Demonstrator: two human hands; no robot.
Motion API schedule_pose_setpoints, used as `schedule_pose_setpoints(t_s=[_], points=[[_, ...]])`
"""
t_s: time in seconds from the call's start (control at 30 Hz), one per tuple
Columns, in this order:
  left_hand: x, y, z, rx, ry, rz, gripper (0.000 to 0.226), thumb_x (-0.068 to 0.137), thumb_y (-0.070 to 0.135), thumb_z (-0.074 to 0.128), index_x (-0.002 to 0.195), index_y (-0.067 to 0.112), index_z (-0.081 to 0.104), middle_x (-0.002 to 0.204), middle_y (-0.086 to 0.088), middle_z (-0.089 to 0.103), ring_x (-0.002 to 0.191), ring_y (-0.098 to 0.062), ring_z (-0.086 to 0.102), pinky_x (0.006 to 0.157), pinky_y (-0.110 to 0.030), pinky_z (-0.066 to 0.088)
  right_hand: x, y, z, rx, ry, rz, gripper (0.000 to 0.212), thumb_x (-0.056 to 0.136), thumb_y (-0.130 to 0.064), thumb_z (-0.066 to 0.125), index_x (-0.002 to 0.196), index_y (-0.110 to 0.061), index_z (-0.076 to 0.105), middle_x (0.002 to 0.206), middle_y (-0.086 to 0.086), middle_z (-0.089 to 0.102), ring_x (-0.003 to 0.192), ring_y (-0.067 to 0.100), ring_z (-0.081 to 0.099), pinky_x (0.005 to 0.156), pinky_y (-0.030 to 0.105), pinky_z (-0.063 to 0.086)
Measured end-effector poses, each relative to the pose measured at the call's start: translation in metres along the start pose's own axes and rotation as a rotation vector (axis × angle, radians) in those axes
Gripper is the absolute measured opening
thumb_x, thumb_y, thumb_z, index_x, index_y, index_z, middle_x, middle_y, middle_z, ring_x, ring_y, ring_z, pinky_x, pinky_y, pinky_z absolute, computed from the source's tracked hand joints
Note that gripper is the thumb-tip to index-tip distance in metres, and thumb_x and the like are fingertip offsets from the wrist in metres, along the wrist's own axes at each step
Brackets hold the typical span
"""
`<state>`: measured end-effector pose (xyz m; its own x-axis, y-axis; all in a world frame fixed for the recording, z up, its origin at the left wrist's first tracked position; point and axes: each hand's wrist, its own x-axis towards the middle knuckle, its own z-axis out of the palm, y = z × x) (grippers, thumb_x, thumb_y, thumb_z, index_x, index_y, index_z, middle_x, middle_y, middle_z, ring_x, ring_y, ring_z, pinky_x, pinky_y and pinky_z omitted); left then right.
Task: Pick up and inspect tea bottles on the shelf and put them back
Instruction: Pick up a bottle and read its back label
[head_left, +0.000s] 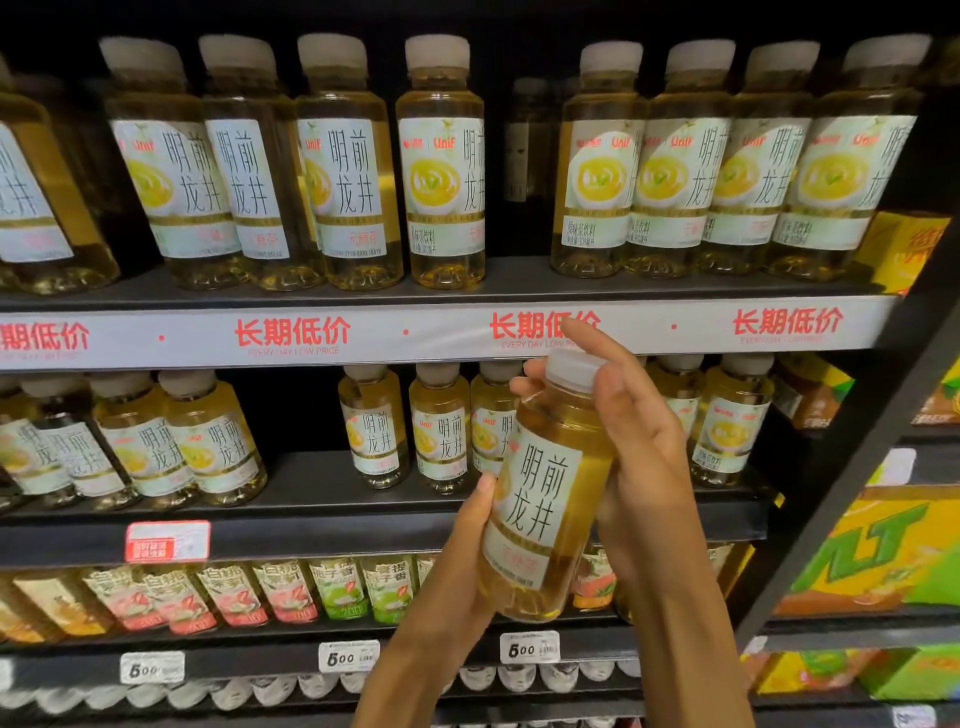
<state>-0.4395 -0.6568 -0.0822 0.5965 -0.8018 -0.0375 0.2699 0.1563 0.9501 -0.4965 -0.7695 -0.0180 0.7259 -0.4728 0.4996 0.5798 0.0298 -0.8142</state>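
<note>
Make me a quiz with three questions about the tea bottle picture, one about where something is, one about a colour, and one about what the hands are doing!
1. Where is the gap in the top shelf's front row of bottles?
A. Far left end
B. Between the fourth bottle and the next group on the right
C. There is no gap

2. What colour are the big characters on the shelf-edge strip?
A. Red
B. Blue
C. Green

3. How is the held bottle?
A. Lying on the floor
B. Standing on the shelf
C. Held in both hands, cap on

Answers: 1 B, a dark gap shows there. 2 A, the strip has red print. 3 C, left hand and right hand grip the bottle.
</note>
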Motion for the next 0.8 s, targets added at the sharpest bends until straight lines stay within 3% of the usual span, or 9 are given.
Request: schedule_pose_setpoints(t_s=[0.1, 0.17, 0.33, 0.5, 0.67, 0.8], points=[[-0.003, -0.001, 0.004, 0.017, 0.091, 0.013, 0.066, 0.073, 0.074, 0.048, 0.117, 0.028, 0.067, 0.11, -0.007, 0.072, 0.105, -0.023, 0.067, 0.093, -0.043, 0.053, 0.001, 0.001, 0.0, -0.039, 0.025, -0.012, 0.038, 0.087, -0.047, 0.053, 0.119, -0.03, 0.064, 0.114, 0.006, 0.07, 0.111, 0.025, 0.064, 0.096, 0.038, 0.049], [-0.005, 0.003, 0.005, 0.042, 0.108, 0.057, 0.082, 0.065, 0.08, 0.05, 0.121, 0.022, 0.061, 0.114, -0.009, 0.07, 0.109, -0.028, 0.064, 0.097, -0.05, 0.049, 0.004, 0.001, -0.001, -0.097, 0.039, -0.025, 0.038, 0.089, -0.052, 0.051, 0.121, -0.034, 0.062, 0.123, 0.004, 0.066, 0.117, 0.024, 0.06, 0.103, 0.046, 0.045], [-0.003, 0.014, 0.005, 0.151, 0.119, 0.219, 0.046, 0.078, 0.065, 0.058, 0.104, 0.029, 0.068, 0.11, 0.001, 0.072, 0.107, -0.013, 0.066, 0.082, -0.02, 0.053, 0.007, 0.002, -0.001, -0.032, 0.024, -0.01, 0.046, 0.088, -0.046, 0.052, 0.128, -0.022, 0.056, 0.121, 0.005, 0.067, 0.113, 0.023, 0.063, 0.094, 0.036, 0.052], [-0.003, 0.017, 0.005, 0.179, 0.004, 0.172, 0.088, 0.048, 0.078, 0.072, 0.115, 0.023, 0.059, 0.112, 0.003, 0.071, 0.106, -0.012, 0.066, 0.081, -0.02, 0.053, 0.01, 0.002, 0.001, 0.084, 0.035, 0.04, 0.048, 0.083, -0.043, 0.056, 0.122, -0.016, 0.059, 0.1, 0.006, 0.072, 0.1, 0.024, 0.067, 0.088, 0.033, 0.054], [-0.003, 0.018, 0.003, 0.19, -0.055, 0.116, 0.099, 0.049, 0.083, 0.066, 0.125, 0.02, 0.054, 0.117, 0.009, 0.069, 0.11, -0.008, 0.064, 0.083, -0.018, 0.051, 0.012, 0.003, 0.002, 0.154, 0.021, 0.084, 0.05, 0.083, -0.04, 0.056, 0.124, -0.011, 0.057, 0.098, 0.008, 0.072, 0.096, 0.024, 0.068, 0.084, 0.032, 0.056], [-0.004, 0.019, 0.0, 0.193, -0.037, 0.125, 0.101, 0.047, 0.084, 0.066, 0.122, 0.017, 0.057, 0.113, 0.0, 0.071, 0.108, -0.018, 0.066, 0.088, -0.029, 0.054, 0.013, 0.003, 0.001, 0.118, 0.01, 0.111, 0.046, 0.082, -0.044, 0.056, 0.119, -0.017, 0.061, 0.103, 0.009, 0.072, 0.103, 0.026, 0.067, 0.088, 0.035, 0.055]])
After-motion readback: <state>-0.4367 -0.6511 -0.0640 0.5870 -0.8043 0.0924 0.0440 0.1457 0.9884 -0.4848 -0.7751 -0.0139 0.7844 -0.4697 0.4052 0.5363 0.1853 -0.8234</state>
